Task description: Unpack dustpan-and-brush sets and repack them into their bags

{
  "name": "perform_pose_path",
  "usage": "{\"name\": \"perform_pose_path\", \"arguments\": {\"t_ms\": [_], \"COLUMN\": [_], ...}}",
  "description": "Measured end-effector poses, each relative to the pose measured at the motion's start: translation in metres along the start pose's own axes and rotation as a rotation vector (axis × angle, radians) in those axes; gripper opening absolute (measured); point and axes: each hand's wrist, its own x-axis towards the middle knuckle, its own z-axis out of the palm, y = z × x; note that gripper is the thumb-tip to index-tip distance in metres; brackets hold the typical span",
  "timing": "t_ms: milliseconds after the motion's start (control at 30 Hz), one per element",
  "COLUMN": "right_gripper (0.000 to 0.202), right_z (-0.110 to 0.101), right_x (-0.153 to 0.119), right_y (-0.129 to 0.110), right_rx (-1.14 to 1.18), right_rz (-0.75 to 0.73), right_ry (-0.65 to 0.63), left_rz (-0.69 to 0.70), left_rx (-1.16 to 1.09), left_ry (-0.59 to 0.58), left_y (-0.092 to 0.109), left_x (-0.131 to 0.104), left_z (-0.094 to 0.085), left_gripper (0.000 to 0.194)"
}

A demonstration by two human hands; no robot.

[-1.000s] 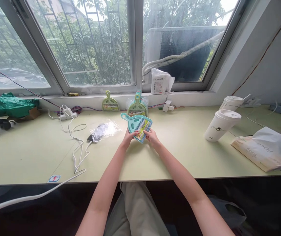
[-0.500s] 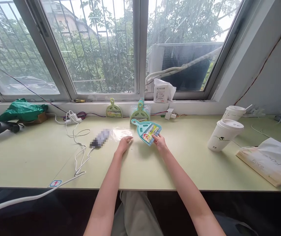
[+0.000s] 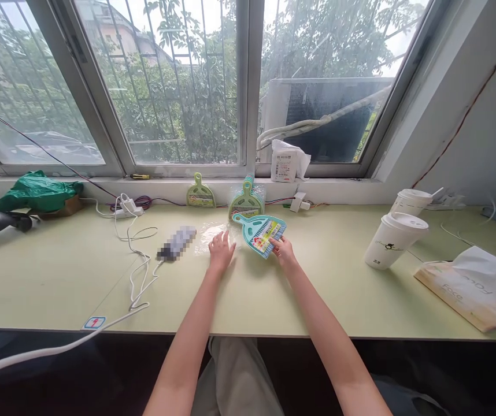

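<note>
My right hand (image 3: pixel 283 252) grips the wide edge of a teal mini dustpan-and-brush set (image 3: pixel 260 232) with a yellow label, its handle pointing up and left. My left hand (image 3: pixel 221 252) is palm down with fingers apart, at the near edge of a clear plastic bag (image 3: pixel 207 238) lying on the desk. Behind the teal set, a stack of green dustpan sets (image 3: pixel 247 202) leans against the wall under the window. Another green dustpan set (image 3: pixel 200 193) leans to the left of the stack.
On the desk (image 3: pixel 317 300), a blurred phone-like object (image 3: pixel 177 242) and white cables (image 3: pixel 140 271) lie left. Paper cups (image 3: pixel 395 240) and a tissue pack (image 3: pixel 469 289) stand right. A green bag (image 3: pixel 37 192) is far left; a power strip (image 3: pixel 130 209) sits by the wall.
My left hand has turned palm down and spread its fingers beside the clear bag. The teal set in my right hand has barely shifted.
</note>
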Motion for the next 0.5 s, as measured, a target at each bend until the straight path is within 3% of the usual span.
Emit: {"name": "perform_pose_path", "arguments": {"t_ms": [67, 133, 300, 500], "right_gripper": [0.029, 0.028, 0.028, 0.034], "right_z": [0.001, 0.001, -0.004, -0.004], "right_x": [-0.002, -0.004, -0.005, -0.007], "right_y": [-0.002, -0.005, -0.013, -0.016], "right_rx": [-0.018, -0.037, -0.122, -0.24], "right_rz": [0.007, 0.018, 0.074, 0.077], "right_ry": [-0.01, -0.022, -0.059, -0.208], "left_rz": [0.039, 0.03, -0.061, -0.112], "left_rx": [0.071, 0.107, 0.22, 0.298], "left_ry": [-0.143, -0.199, -0.029, -0.104], "left_y": [0.002, 0.001, -0.008, -0.021], "left_x": [-0.003, -0.003, 0.0, 0.004], "left_z": [0.009, 0.01, 0.002, 0.001], "left_gripper": [0.035, 0.028, 0.031, 0.039]}}
